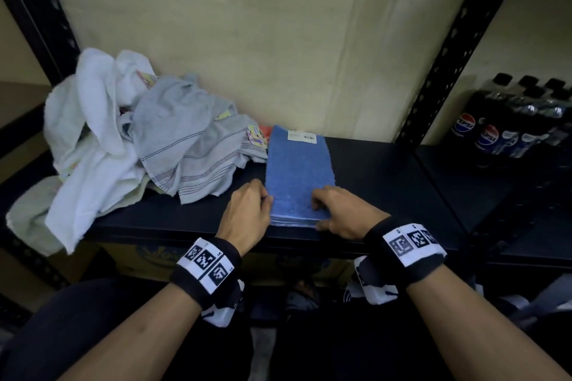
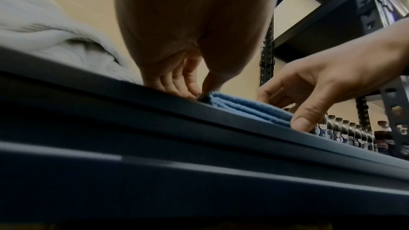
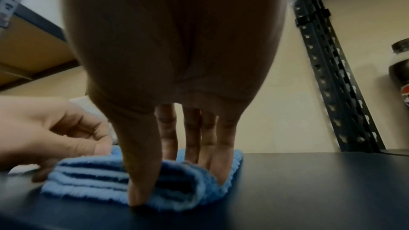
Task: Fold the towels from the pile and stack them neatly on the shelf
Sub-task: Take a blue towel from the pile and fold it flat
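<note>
Blue towel point(image 1: 298, 170): soft, light, layers slip. We judge best hold where left hand point(image 1: 244, 213) and right hand point(image 1: 343, 213) fingers point(image 3: 167, 128) pinch: near corners.

The blue towel point(image 1: 299, 170) lay folded flat in layers on the black shelf point(image 1: 380, 182), label end at 12 o'clock. A crumpled pile point(image 1: 130, 139) of white and grey-striped towels sat just beside it at 10 o'clock.

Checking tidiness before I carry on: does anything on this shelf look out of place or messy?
Yes. The unfolded pile at the left of the shelf spills over the front edge, a white towel hanging below it. The folded blue towel lies flat and square, though a barcode label shows at its far end.
</note>
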